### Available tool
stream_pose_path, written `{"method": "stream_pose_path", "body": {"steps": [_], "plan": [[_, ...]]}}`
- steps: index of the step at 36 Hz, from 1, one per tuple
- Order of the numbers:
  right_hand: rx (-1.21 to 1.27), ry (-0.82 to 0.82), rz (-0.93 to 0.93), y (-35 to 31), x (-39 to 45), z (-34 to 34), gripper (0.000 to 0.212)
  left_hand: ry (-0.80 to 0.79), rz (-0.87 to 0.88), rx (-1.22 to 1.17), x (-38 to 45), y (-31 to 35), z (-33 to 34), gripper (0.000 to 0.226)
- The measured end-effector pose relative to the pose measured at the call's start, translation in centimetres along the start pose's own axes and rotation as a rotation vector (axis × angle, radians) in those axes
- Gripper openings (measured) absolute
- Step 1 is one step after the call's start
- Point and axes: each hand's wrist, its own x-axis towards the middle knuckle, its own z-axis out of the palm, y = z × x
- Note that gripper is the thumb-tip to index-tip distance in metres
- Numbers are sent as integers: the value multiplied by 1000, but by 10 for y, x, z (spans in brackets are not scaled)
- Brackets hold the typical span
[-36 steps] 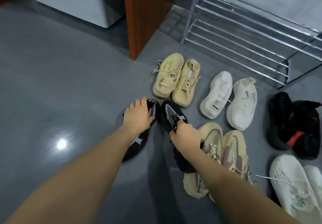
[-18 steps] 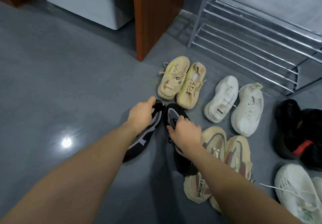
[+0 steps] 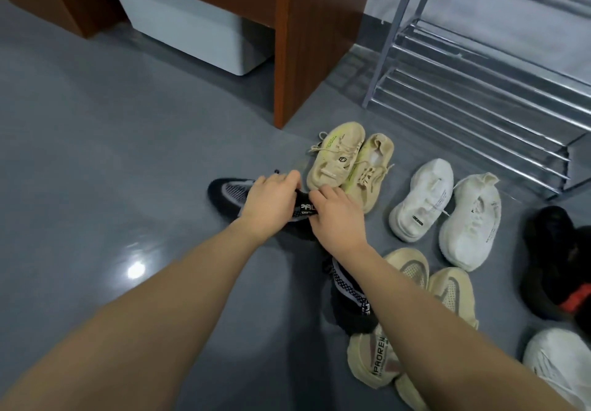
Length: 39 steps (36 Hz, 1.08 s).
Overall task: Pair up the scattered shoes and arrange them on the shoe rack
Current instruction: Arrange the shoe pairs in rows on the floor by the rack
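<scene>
Fingers [image 3: 289,177] of the left hand [image 3: 270,206] are curling over one black knit shoe [image 3: 228,191]; the right hand [image 3: 337,218] is gripping its mate [image 3: 348,295]. Both are sitting on the floor [image 3: 128,154], apparently being paired. Next, carrying them to the bare shoe rack [image 3: 479,97] beyond the tan pair [image 3: 347,162].

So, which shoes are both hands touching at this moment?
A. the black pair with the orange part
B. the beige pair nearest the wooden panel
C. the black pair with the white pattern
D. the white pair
C: the left hand holds one black shoe with the white pattern, and the right hand rests on the other black shoe; the white pair lies untouched on the floor.
</scene>
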Motion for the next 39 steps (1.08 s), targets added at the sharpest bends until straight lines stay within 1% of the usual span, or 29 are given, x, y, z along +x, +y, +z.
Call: {"method": "stream_pose_path", "body": {"steps": [2, 3, 5, 8, 10, 12, 14, 16, 18, 20, 21, 23, 25, 27, 28, 29, 31, 34, 37, 39], "plan": [[15, -12, 35, -3, -4, -3, 16, -41, -100, -55, -3, 4, 6, 25], [10, -45, 56, -4, -8, -3, 11, -82, -171, -93, -7, 5, 10, 31], [7, -139, 95, -7, -17, 1, 16, -206, -277, -177, -17, 6, 20, 42], [86, -203, 110, -11, -33, 7, 23, -386, -242, -283, -38, 2, 41, 53], [160, -253, 137, -12, -44, 12, 28, -429, -224, -293, -51, -3, 51, 54], [191, -342, 156, -11, -56, 16, 35, -448, -218, -297, -61, -7, 57, 51], [144, -386, 149, -8, -68, 18, 37, -483, -175, -266, -66, -11, 61, 47], [12, -353, 134, -2, -74, 18, 38, -490, -135, -191, -68, -9, 61, 44], [-92, -337, 187, 2, -75, 14, 44, -430, -141, -172, -68, -1, 59, 41], [-122, -388, 273, 5, -75, 7, 51, -367, -159, -193, -66, 14, 57, 40], [-120, -435, 321, 7, -75, 4, 52, -374, -163, -205, -66, 21, 57, 41], [-140, -551, 393, 11, -75, -2, 50, -468, -161, -217, -66, 31, 56, 46], [-187, -615, 415, 14, -75, -4, 40, -561, -135, -181, -69, 34, 56, 55], [-141, -624, 460, 16, -75, -4, 29, -603, -92, -121, -73, 33, 58, 62], [-102, -622, 479, 16, -74, -3, 26, -610, -81, -100, -74, 33, 59, 62], [-70, -620, 485, 16, -74, -3, 23, -609, -79, -87, -75, 35, 60, 58], [-3, -588, 492, 15, -73, -2, 20, -571, -87, -104, -73, 38, 61, 44], [58, -518, 492, 7, -74, -4, 21, -533, -16, -192, -69, 33, 64, 30], [18, -446, 470, -5, -74, -5, 23, -533, 73, -275, -68, 16, 60, 18], [-1, -415, 451, -14, -72, -2, 23, -549, 94, -297, -70, 4, 52, 24]]}}
